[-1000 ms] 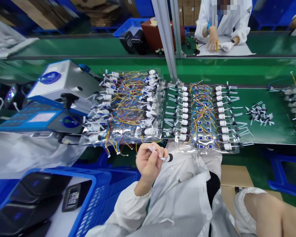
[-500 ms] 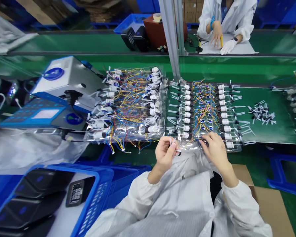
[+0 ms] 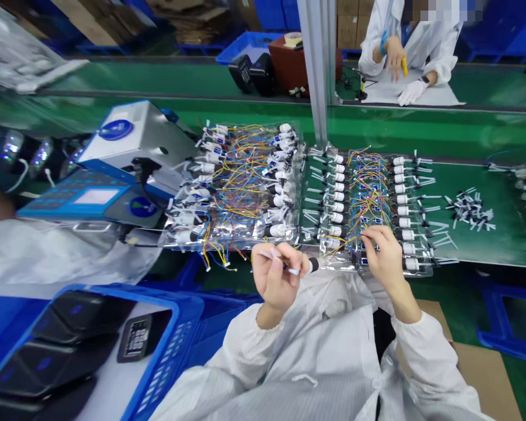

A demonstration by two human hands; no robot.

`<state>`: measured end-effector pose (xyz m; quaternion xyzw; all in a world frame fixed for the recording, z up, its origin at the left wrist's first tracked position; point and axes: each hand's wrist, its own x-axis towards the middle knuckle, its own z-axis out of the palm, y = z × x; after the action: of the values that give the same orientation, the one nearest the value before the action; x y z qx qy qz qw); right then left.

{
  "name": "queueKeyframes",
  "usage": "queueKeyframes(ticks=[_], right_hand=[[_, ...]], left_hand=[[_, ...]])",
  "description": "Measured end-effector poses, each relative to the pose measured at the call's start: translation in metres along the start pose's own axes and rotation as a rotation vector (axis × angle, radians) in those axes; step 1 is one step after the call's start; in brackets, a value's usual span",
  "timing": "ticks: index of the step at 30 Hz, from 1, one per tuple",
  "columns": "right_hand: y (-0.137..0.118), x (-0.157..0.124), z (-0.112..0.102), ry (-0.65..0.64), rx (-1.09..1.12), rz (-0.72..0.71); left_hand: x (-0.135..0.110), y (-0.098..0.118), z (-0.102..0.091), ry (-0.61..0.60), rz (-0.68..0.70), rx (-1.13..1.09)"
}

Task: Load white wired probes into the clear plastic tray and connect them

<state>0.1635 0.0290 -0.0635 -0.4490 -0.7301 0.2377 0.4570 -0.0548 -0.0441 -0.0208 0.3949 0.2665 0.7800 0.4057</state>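
Note:
My left hand (image 3: 277,275) is closed around a small white and black cylindrical part (image 3: 298,268) with a thin white tube, held just in front of the bench edge. My right hand (image 3: 383,251) rests with curled fingers on the near end of a clear plastic tray (image 3: 421,270), pinching at the coloured wires (image 3: 368,199) of the parts in it. That tray carries rows of white and black cylinders with blue connectors. A second clear tray (image 3: 241,181) heaped with wired parts lies to its left.
A blue and grey machine (image 3: 114,169) with a keypad stands at the left. A blue crate (image 3: 175,327) with black devices sits at the lower left. Loose small parts (image 3: 469,207) lie on the green bench at right. A person in white works across the belt (image 3: 412,64). A metal post (image 3: 319,70) rises mid-bench.
My right hand came into view and settled on the near end of the right tray, then shifted slightly up. My left hand drew back leftward with its part. The camera drifted.

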Motion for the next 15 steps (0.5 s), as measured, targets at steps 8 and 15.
queueKeyframes(ticks=[8, 15], right_hand=[[-0.022, 0.031, -0.007, 0.045, 0.471, 0.276], [-0.018, 0.034, 0.013, -0.03, 0.521, 0.328]], left_hand=[[0.023, 0.047, 0.002, 0.195, 0.091, -0.055], [0.047, 0.059, 0.011, 0.312, 0.12, -0.112]])
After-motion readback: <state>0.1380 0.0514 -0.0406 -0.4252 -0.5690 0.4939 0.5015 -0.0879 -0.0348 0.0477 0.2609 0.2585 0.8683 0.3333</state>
